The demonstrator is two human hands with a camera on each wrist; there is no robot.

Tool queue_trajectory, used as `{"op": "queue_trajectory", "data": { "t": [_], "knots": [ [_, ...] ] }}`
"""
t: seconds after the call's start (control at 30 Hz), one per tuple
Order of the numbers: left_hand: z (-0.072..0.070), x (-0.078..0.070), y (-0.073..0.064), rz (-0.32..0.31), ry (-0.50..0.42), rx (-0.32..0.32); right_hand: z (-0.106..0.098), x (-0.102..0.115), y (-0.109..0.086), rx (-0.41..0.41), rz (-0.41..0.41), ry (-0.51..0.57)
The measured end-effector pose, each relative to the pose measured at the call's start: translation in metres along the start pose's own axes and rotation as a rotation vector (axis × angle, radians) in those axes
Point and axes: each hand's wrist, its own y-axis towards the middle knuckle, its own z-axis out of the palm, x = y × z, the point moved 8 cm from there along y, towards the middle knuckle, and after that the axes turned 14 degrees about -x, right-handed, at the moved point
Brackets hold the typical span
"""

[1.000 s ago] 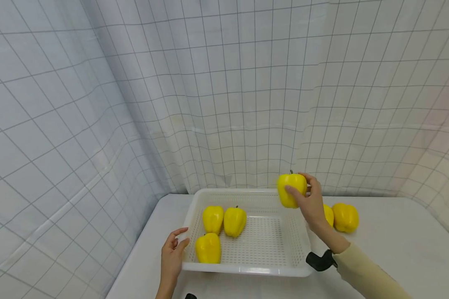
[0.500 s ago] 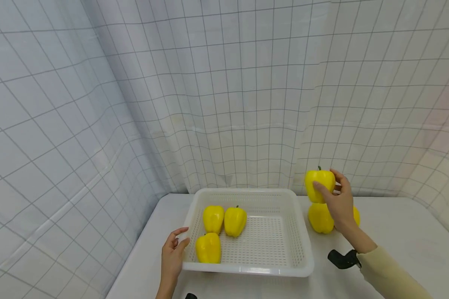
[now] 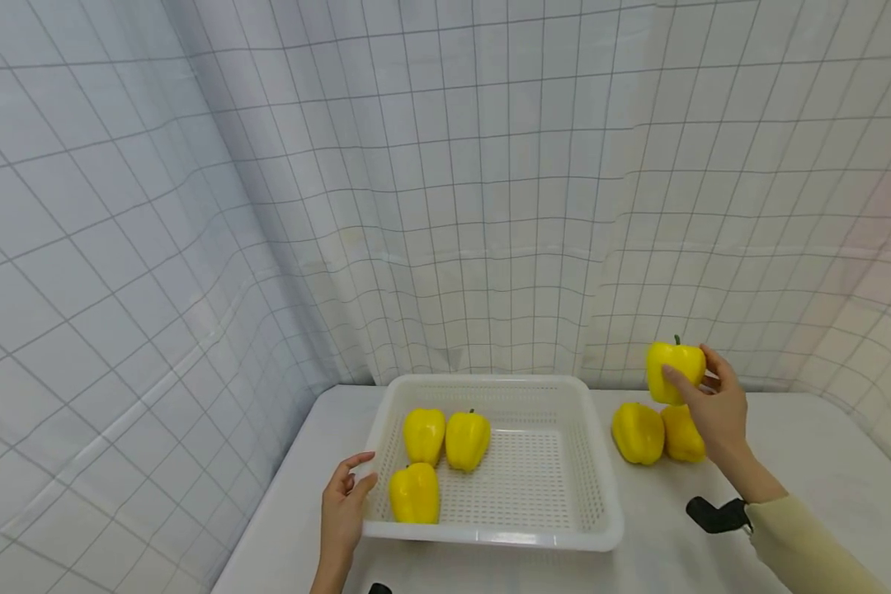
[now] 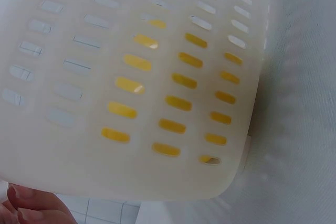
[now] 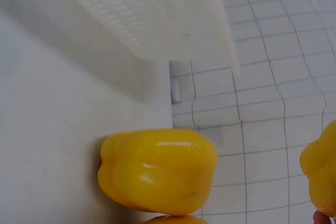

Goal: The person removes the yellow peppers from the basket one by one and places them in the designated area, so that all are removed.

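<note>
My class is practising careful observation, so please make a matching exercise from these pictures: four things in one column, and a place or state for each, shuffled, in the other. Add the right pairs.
Column one
1. Left hand
2. Right hand
3. White basket
4. Checked curtain

Column two
A. Contains three yellow peppers
B. Is at the basket's left rim in the head view
C. Hangs behind the table
D. Holds one yellow pepper

Right pairs: 1-B, 2-D, 3-A, 4-C
</note>
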Motion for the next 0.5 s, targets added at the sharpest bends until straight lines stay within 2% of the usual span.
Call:
{"op": "queue_trajectory", "data": {
  "t": [0.03, 0.07, 0.3, 0.4, 0.5],
  "knots": [
    [0.0, 0.0, 0.0, -0.001, 0.001, -0.001, -0.005, 0.007, -0.003, 0.0, 0.029, 0.013],
    [0.0, 0.001, 0.0, -0.004, 0.005, -0.004, -0.007, 0.002, -0.001, -0.015, 0.044, 0.014],
    [0.001, 0.001, 0.001, 0.002, -0.003, -0.005, -0.028, 0.007, -0.004, -0.027, 0.149, -0.099],
    [0.001, 0.001, 0.0, 0.002, -0.004, -0.005, -0.037, -0.005, 0.0, -0.044, 0.167, -0.122],
    [0.001, 0.001, 0.0, 0.002, -0.009, -0.005, -0.046, -0.029, 0.008, -0.086, 0.154, -0.15]
  ]
}}
